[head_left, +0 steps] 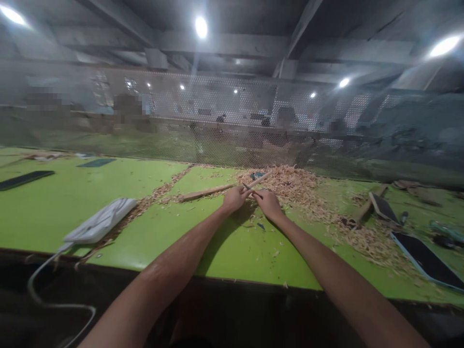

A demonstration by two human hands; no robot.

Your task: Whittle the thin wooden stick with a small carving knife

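My left hand (235,198) is closed round a long thin wooden stick (206,192) that lies across the green table (72,203), its far end pointing up and right. My right hand (267,202) is closed beside it, gripping a small dark blade (248,187) whose tip rests against the stick. Both hands meet at the middle of the table, just before a heap of pale wood shavings (290,186).
A white power bank (99,224) with a cable lies at left. Dark phones lie at far left (25,179) and at right (427,261). Another stick and tool (366,208) lie at right. A mesh screen (232,125) closes the table's far side.
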